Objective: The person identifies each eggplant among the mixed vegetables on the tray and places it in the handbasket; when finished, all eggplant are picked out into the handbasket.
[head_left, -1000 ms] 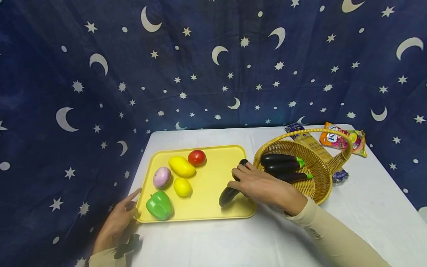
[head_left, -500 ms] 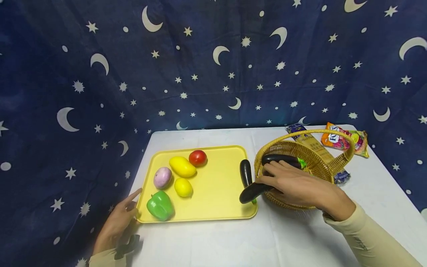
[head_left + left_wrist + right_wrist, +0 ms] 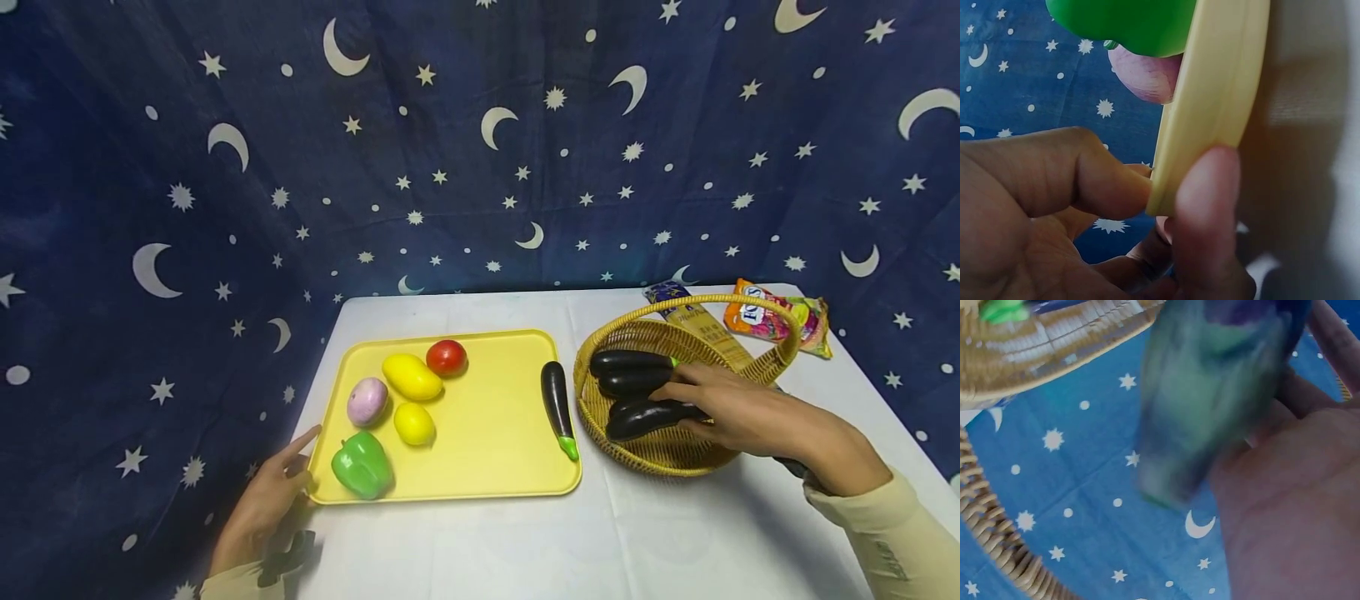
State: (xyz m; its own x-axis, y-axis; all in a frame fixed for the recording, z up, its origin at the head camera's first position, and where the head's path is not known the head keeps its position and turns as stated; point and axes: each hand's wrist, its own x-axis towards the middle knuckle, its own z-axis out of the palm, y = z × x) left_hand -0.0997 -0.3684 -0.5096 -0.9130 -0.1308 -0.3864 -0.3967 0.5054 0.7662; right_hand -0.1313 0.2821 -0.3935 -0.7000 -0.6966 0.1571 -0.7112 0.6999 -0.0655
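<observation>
My right hand [image 3: 742,412] grips a dark eggplant [image 3: 648,419] by its stem end, inside the wicker basket [image 3: 678,469]. In the right wrist view the eggplant's green stem end [image 3: 1204,394] is blurred, close to the palm. Several other eggplants [image 3: 632,362] lie in the basket behind it, partly covered by the hand. Another eggplant [image 3: 557,404] lies along the right side of the yellow tray [image 3: 487,467], green end toward me. At the tray's near left corner, my left hand [image 3: 262,500] pinches the rim between thumb [image 3: 1207,206] and finger.
On the tray's left half sit a green pepper [image 3: 362,465], a purple round vegetable [image 3: 367,402], a lemon [image 3: 414,423], a yellow mango-like fruit [image 3: 412,377] and a tomato [image 3: 447,357]. Behind the basket, whose handle arches overhead, lie a pasta packet [image 3: 705,329] and a colourful packet [image 3: 780,317].
My right hand has carried an eggplant from the tray rightward into the basket, leaving the other one on the tray's right side. My left hand has stayed at the tray corner.
</observation>
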